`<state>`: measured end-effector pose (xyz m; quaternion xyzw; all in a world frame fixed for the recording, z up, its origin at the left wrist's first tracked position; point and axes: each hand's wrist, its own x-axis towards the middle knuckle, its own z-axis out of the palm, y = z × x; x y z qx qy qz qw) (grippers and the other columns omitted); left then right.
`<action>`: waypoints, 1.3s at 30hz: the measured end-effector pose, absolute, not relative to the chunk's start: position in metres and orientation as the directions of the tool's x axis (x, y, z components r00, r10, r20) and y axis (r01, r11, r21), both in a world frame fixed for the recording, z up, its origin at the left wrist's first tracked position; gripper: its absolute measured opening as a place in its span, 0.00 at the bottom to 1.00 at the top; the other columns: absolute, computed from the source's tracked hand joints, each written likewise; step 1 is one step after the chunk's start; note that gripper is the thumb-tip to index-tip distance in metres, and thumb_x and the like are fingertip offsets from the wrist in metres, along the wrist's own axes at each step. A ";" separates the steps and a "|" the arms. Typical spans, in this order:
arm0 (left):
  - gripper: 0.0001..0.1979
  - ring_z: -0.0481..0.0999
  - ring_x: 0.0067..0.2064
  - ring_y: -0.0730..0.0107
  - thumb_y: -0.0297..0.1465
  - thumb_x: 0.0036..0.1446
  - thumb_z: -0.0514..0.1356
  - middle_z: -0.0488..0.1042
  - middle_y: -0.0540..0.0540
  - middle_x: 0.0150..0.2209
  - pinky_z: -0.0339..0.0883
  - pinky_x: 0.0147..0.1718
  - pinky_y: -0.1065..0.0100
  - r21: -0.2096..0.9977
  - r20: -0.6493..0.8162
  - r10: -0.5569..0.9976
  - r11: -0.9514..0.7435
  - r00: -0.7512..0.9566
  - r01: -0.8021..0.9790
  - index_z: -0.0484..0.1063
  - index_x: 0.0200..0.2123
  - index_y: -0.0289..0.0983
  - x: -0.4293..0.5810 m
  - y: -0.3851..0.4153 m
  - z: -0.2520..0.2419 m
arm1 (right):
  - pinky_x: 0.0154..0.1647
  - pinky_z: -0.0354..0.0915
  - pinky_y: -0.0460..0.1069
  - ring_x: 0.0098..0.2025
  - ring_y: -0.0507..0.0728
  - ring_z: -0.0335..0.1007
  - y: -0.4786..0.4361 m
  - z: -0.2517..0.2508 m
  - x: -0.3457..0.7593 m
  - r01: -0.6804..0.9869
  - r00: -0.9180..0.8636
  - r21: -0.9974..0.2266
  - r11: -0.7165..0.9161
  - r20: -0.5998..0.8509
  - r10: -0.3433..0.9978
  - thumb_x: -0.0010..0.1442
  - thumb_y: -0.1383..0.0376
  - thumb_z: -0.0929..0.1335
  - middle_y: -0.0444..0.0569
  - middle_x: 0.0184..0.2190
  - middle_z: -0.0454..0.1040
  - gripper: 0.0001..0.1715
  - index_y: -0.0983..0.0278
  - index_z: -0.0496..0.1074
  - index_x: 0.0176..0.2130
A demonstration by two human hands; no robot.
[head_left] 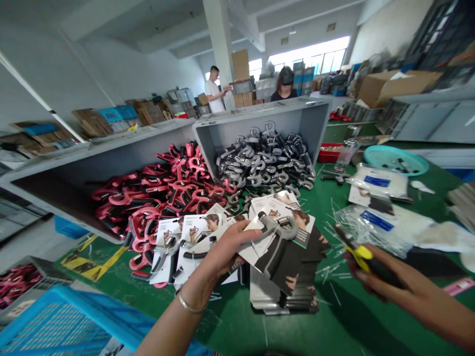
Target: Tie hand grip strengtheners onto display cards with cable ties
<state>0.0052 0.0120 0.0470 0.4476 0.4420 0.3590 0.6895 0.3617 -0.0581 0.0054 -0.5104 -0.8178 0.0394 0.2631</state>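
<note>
My left hand (226, 249) is closed on a printed backing card with a grey hand gripper (276, 242) tied to it, held above the green table. Under it lies a stack of blank cards (285, 294). To its left lie several carded grippers (181, 244) fanned out. My right hand (374, 274) is closed round a yellow-and-black cutter (358, 249), just right of the held card. Cut cable-tie ends litter the table between the hands.
A grey bin of red hand grippers (156, 190) and one of grey hand grippers (267, 160) lie tipped toward me. A blue crate (63, 321) sits near left, bags of cable ties (374, 225) and a teal bowl (395, 159) right. Two people stand behind.
</note>
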 end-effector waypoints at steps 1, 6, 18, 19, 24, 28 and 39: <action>0.18 0.64 0.18 0.81 0.36 0.54 0.66 0.72 0.52 0.25 0.52 0.14 0.78 0.937 -0.282 0.897 0.333 0.341 -0.102 0.75 0.46 0.34 0.007 0.011 0.045 | 0.39 0.76 0.55 0.42 0.64 0.78 -0.044 0.021 0.346 0.809 -0.430 -0.260 0.527 0.351 0.832 0.64 0.63 0.66 0.51 0.48 0.79 0.35 0.50 0.56 0.68; 0.18 0.68 0.23 0.79 0.36 0.55 0.65 0.76 0.47 0.32 0.55 0.18 0.78 0.954 -0.235 0.916 0.282 0.324 -0.105 0.74 0.48 0.35 0.004 0.008 0.037 | 0.42 0.68 0.68 0.47 0.72 0.72 0.004 0.058 0.288 0.757 -0.653 0.241 0.607 0.271 0.707 0.59 0.78 0.59 0.58 0.55 0.73 0.42 0.54 0.56 0.68; 0.20 0.76 0.30 0.71 0.35 0.54 0.66 0.78 0.44 0.38 0.64 0.27 0.73 0.943 -0.232 0.909 0.297 0.346 -0.148 0.73 0.50 0.35 -0.002 0.019 0.024 | 0.52 0.58 0.77 0.55 0.77 0.67 0.015 0.078 0.266 0.648 -0.762 0.334 0.684 0.280 0.584 0.60 0.77 0.58 0.57 0.59 0.70 0.41 0.54 0.56 0.68; 0.21 0.75 0.29 0.72 0.35 0.54 0.66 0.78 0.44 0.37 0.63 0.25 0.74 0.942 -0.239 0.907 0.304 0.347 -0.144 0.73 0.50 0.35 -0.002 0.019 0.024 | 0.52 0.59 0.76 0.54 0.76 0.68 0.016 0.081 0.264 0.646 -0.763 0.317 0.694 0.291 0.577 0.60 0.77 0.58 0.57 0.59 0.70 0.40 0.55 0.57 0.67; 0.22 0.69 0.22 0.78 0.36 0.54 0.66 0.77 0.47 0.34 0.55 0.18 0.77 0.944 -0.251 0.900 0.309 0.355 -0.114 0.73 0.51 0.36 -0.003 0.018 0.023 | 0.39 0.67 0.59 0.38 0.65 0.74 0.021 0.084 0.263 0.632 -0.775 0.267 0.727 0.233 0.588 0.58 0.77 0.62 0.55 0.45 0.77 0.41 0.52 0.59 0.67; 0.20 0.65 0.19 0.81 0.36 0.54 0.66 0.73 0.50 0.28 0.52 0.15 0.78 0.939 -0.248 0.898 0.315 0.363 -0.138 0.73 0.49 0.34 -0.002 0.018 0.025 | 0.29 0.67 0.53 0.35 0.63 0.74 0.026 0.070 0.273 0.617 -0.784 0.272 0.738 0.133 0.606 0.54 0.73 0.67 0.56 0.41 0.78 0.38 0.62 0.63 0.63; 0.18 0.62 0.18 0.83 0.39 0.54 0.66 0.71 0.50 0.27 0.49 0.12 0.79 0.917 -0.231 0.918 0.316 0.322 -0.243 0.74 0.44 0.34 -0.006 0.023 0.016 | 0.47 0.68 0.63 0.51 0.69 0.71 0.032 0.055 0.267 0.578 -0.806 0.213 0.787 0.296 0.512 0.57 0.73 0.65 0.59 0.56 0.72 0.43 0.60 0.55 0.68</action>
